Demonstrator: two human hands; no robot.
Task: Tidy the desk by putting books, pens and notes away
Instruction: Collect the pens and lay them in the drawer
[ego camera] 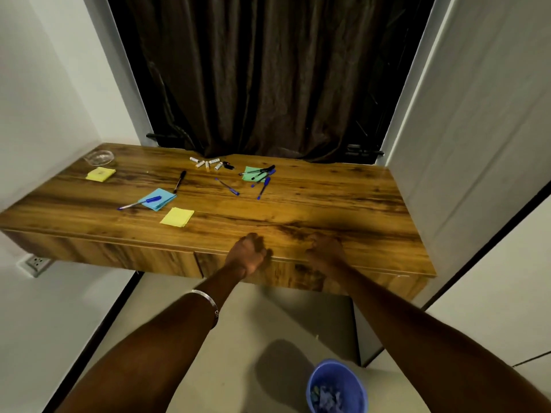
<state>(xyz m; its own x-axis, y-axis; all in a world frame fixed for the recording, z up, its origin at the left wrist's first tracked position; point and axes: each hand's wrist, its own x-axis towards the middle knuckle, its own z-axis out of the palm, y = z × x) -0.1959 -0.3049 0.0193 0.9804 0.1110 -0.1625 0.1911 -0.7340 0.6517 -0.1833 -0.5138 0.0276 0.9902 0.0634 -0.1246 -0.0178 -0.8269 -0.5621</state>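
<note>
Both hands sit at the near edge of the desk (313,204), above the right-hand drawer front (298,272). The left hand (249,253) has its fingers curled over the edge, seemingly hooked on the drawer's top lip; the right hand (326,253) is blurred and in shadow, so I cannot tell whether it grips the edge or only rests there. Neither hand holds a pen or a note.

Everything to be put away lies well apart from the hands, further back and to the left: a yellow note pad (177,217) nearest, a blue note pad (159,199) with a blue pen (140,202) lying across it, a black pen (179,181) just behind, another yellow pad (100,174) near a glass bowl (100,158), a green note pad (253,173) under a loose heap of pens (262,175), and one more pen (227,186) lying alone. A row of small white cylinders (207,163) lies by the curtain (268,79). No books are visible.

The step looks like opening the drawer. To do it well, pull evenly with both hands, straight back, so it does not jam; open it wide enough to drop things in. Then gather the pens in one bunch and stack the pads
</note>
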